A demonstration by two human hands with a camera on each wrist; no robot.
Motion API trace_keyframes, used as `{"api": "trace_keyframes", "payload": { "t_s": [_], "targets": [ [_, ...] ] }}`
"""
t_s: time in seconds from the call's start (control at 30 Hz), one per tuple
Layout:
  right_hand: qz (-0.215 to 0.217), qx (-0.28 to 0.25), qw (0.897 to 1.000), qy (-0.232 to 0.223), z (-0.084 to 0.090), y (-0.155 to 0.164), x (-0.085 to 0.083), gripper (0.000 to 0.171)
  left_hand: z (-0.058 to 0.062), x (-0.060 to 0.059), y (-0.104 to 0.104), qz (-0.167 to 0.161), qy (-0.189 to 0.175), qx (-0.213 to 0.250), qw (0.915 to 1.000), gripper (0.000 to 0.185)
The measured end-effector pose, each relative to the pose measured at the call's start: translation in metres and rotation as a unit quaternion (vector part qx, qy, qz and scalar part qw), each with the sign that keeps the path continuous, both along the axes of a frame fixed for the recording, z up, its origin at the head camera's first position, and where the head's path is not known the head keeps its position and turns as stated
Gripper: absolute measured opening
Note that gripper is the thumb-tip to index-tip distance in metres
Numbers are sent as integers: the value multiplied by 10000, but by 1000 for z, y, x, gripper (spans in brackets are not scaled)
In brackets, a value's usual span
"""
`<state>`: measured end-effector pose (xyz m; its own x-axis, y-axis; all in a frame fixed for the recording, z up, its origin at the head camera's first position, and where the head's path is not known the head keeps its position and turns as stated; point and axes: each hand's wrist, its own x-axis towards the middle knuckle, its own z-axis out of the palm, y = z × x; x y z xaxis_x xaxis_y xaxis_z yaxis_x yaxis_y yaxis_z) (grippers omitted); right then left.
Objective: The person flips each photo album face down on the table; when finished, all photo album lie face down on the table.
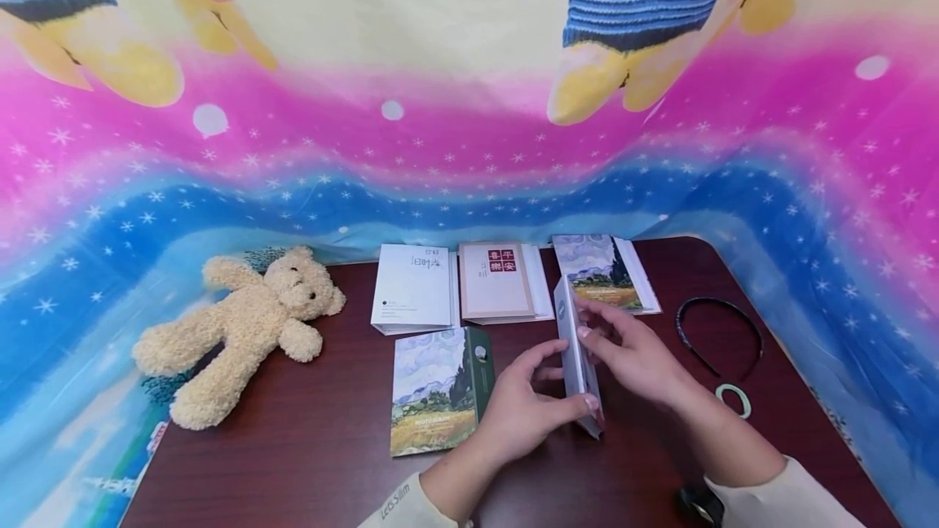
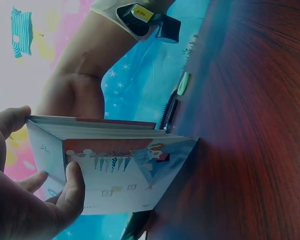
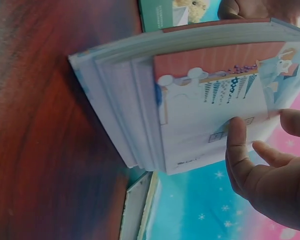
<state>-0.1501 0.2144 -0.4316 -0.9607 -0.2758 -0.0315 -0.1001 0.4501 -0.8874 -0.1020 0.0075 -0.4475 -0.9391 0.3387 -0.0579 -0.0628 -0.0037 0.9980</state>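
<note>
A white photo album point(image 1: 575, 349) with an illustrated cover stands upright on the table, its spine turned up. My left hand point(image 1: 524, 410) grips it from the left, the thumb at the near end of the spine and fingers on the cover. In the left wrist view, those fingertips point(image 2: 74, 172) press on the printed cover point(image 2: 115, 180). Opposite, my right hand point(image 1: 638, 353) holds the far part, its thumb by the spine. The right wrist view has the right fingers point(image 3: 237, 132) lying against the other cover, with page edges spread below.
A landscape-painting album point(image 1: 433, 393) lies left of my hands. Behind are a white album point(image 1: 412, 288), a beige album point(image 1: 495, 279) and another painting album point(image 1: 597, 267). A teddy bear point(image 1: 242, 332) lies left; a dark headband point(image 1: 719, 332) and green ring point(image 1: 734, 400) are right.
</note>
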Motion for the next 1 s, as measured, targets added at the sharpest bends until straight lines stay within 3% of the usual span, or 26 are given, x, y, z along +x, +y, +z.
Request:
{"api": "trace_keyframes", "payload": {
  "t_s": [0.37, 0.63, 1.0],
  "targets": [
    [246, 51, 9995, 179, 11, 2, -7, 60, -1, 0, 6, 79, 350, -137, 9993, 66],
    [160, 970, 9930, 658, 17, 2, -5, 49, -6, 1, 10, 23, 73, 358, 9993, 66],
    [-34, 944, 9934, 647, 19, 3, -1, 49, -13, 2, 12, -35, 32, 593, 9982, 70]
  ]
}}
